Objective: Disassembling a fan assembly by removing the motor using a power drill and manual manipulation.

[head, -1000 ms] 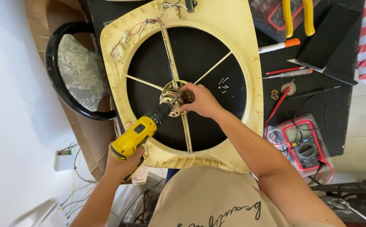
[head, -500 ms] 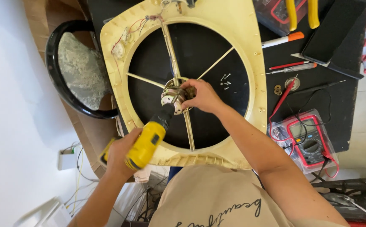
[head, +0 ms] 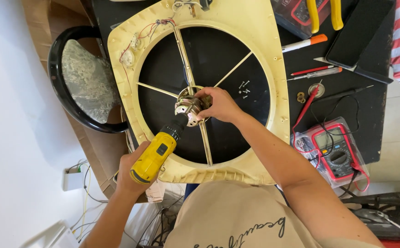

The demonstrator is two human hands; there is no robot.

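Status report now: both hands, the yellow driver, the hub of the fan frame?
Left hand grips yellow power screwdriver, tip at metal hub. Right hand steadies hub in cream fan frame. Loose screws lie beside the right hand.

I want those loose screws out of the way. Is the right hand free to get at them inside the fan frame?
Probably not at once: the right hand grips the motor hub, though the screws lie uncovered just beside it.

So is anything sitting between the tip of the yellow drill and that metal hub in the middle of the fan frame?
Nothing visible. The yellow drill in the left hand points straight at the metal hub; the right hand holds the hub from the far side, clear of the tip.
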